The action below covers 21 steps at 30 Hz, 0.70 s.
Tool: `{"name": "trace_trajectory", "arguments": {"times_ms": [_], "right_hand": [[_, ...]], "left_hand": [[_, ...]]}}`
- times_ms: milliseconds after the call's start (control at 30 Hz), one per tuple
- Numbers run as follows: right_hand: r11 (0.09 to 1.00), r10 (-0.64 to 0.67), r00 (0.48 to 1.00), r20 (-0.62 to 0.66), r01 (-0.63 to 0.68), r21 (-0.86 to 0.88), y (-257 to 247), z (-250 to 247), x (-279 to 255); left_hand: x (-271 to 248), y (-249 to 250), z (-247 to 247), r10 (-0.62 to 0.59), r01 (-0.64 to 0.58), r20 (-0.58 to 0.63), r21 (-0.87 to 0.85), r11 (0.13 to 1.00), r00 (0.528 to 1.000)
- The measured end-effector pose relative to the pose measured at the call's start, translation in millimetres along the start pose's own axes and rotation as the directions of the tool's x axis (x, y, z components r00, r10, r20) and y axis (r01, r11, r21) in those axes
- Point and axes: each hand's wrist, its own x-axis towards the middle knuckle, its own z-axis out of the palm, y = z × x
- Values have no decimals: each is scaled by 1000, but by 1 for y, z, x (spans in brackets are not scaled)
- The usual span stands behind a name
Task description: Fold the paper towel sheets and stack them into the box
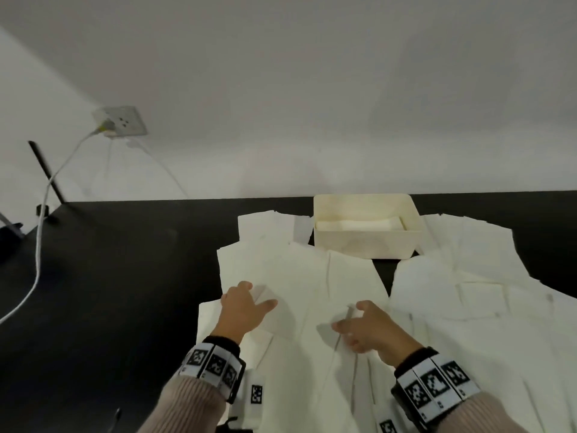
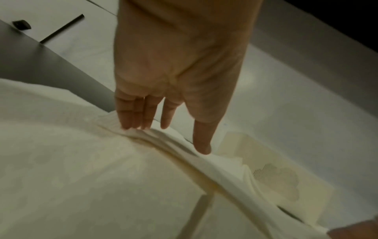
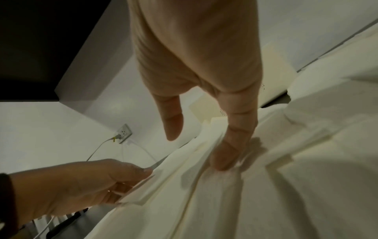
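A: Judging by the box [image 1: 365, 245] at twelve o'clock on the table [image 1: 125, 260], how far along is this?

B: Early, I'd say. A few folded pieces lie in the box's bottom, well under the rim. Loose sheets [image 1: 468, 276] cover the table at ten, two and three o'clock, all unfolded as far as I can see.

A: And the hands?

B: Both are on the near sheet [image 1: 299, 289], just in front of the box. The left hand [image 1: 243, 310] pinches a lifted edge at nine o'clock, thumb on one side, fingers [image 2: 131, 116] on the other. The right hand [image 1: 371, 326] pinches a raised ridge at three o'clock between finger and thumb; the other fingers are out of view.

A: So the grip on each side holds the same sheet?

B: It looks so. The fold seems only begun.
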Motion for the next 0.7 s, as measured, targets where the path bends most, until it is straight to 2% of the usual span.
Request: {"name": "trace_trajectory", "arguments": {"times_ms": [133,400,600,700], "right_hand": [[998,3,1000,-23,-2,59,-4,20,8],[941,58,995,-84,-26,338,-3,51,25],[936,44,973,-226,39,350,-7,50,27],[957,33,960,-278,50,285,-16,49,23]], "left_hand": [[10,2,2,19,-21,-21,-93,995,1000],[-1,11,9,102,-65,136,-254,965,985],[-13,3,5,166,-113,294,-192,975,941],[-15,0,0,207,-169,400,-128,977,893]]}}
